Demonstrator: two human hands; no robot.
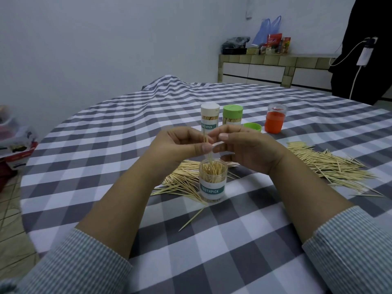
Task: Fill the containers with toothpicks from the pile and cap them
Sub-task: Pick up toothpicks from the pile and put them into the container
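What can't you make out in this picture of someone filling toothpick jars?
- Head view: the left hand and right hand hide part of the toothpick pile.
- The white-capped jar: lower part behind the fingers.
- Boxes at the left edge: blurred, cut off.

Hidden or unclear, listed:

- Capped white-lidded container (210, 117): lower body hidden behind the left hand (180, 145).
- Green-lidded container (232, 115): base hidden behind the right hand (248, 149).
- Toothpick pile (182, 181): partly covered by both forearms and the open container (212, 181).
- Pinched toothpicks (206, 141): count too fine to tell.
- Red box (14, 149), at nine o'clock: blurred, cut by the frame edge.
- Packets on the far counter (273, 44), at one o'clock: too small to read.
- Dark figure (369, 49), at two o'clock: cut off.
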